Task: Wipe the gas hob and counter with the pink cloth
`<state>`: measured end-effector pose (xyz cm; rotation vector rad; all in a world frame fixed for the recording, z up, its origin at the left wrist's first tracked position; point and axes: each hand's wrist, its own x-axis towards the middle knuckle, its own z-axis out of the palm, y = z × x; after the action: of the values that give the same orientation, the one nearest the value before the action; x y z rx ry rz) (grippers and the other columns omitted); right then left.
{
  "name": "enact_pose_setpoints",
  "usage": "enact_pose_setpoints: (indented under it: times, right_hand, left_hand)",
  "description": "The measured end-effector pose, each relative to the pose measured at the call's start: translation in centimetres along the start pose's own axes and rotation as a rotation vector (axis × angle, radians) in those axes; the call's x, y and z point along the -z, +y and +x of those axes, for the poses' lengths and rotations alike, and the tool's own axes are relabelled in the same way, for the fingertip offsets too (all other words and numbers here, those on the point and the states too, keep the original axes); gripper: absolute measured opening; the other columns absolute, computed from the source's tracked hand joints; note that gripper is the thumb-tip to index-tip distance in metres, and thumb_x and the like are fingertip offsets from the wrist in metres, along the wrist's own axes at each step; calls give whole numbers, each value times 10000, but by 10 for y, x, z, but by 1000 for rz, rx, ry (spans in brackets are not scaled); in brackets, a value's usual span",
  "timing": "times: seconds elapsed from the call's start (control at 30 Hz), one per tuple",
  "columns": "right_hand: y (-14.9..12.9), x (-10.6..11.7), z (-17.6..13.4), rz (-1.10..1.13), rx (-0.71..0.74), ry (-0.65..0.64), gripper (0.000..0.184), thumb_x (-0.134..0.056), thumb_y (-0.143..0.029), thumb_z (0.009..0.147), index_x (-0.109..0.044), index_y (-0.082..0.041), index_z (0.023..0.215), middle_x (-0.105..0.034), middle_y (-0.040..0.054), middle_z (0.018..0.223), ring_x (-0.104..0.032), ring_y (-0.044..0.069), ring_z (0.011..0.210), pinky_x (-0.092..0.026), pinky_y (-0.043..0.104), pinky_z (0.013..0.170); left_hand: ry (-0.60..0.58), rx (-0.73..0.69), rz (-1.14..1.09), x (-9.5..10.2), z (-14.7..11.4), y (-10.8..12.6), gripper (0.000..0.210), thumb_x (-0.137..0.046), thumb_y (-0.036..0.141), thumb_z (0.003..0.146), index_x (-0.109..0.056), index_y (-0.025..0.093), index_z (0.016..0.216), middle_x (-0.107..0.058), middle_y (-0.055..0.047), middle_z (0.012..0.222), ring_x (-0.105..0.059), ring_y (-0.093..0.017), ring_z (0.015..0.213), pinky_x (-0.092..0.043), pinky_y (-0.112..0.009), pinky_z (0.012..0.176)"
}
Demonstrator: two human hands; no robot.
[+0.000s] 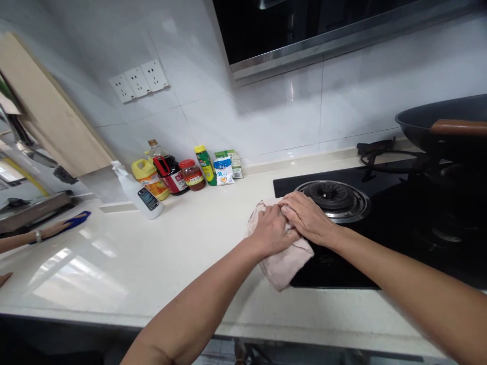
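A pale pink cloth [283, 266] lies bunched over the left edge of the black glass cooktop [338, 268], partly on the white counter. My left hand [273, 228] presses down on it with bent fingers closed on the fabric. Beside it, touching at the fingers, my right hand [308, 215] also grips the cloth; its fingertips are partly hidden. Just behind my right hand sits a round gas burner [327, 195] with a metal ring, its grate off.
A white spray bottle [139, 195], sauce bottles, a red-lidded jar [192, 175] and seasoning packets [223, 171] stand along the wall. At right, a wok [422, 126] rests on the other burner. Another person's hand [57, 229] holds a blue cloth [78, 220] at far left. A range hood [281, 58] hangs above.
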<state>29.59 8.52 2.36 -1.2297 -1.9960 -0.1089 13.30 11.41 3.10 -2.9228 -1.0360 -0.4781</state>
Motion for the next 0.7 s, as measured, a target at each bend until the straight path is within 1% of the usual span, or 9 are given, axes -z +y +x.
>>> enact_pose_setpoints:
  times: [0.1,0.2,0.37,0.53,0.7]
  right_hand:
    - [-1,-1,-1,26,4,-14,297,-351,-362,1051,-609,-235,1125,-630,80,1111,-564,234,1042,-435,428,938]
    - [-3,-2,-1,41,15,-14,295,-359,-354,1047,-614,-240,1140,-636,81,1118,-568,234,1049,-441,428,936]
    - [-4,-2,-2,41,21,-13,295,-356,-347,1050,-610,-237,1151,-633,83,1128,-563,234,1057,-437,434,945]
    - [-3,-4,-2,34,15,-25,299,-352,-353,1053,-604,-231,1158,-627,84,1139,-560,236,1066,-432,437,950]
    - [-1,-8,-4,3,23,-33,298,-359,-357,1048,-599,-236,1178,-624,97,1157,-559,246,1075,-438,443,949]
  left_hand:
    - [11,-102,-55,0,-1,7,576,-581,468,902,-474,205,1402,-503,-134,1453,-443,-347,1315,-326,-564,1135]
    - [7,-140,-90,1,0,8,586,-595,456,889,-468,214,1407,-493,-130,1468,-415,-361,1349,-345,-588,1122]
    - [-4,-119,-110,1,2,3,610,-641,480,869,-481,217,1395,-501,-123,1461,-437,-356,1339,-341,-602,1127]
    - [17,-118,-108,-5,6,-7,589,-629,508,896,-497,209,1386,-524,-121,1452,-450,-325,1337,-304,-555,1167]
    - [23,10,-67,-12,10,-23,501,-612,474,923,-517,229,1349,-573,-107,1360,-510,-303,1266,-383,-520,1099]
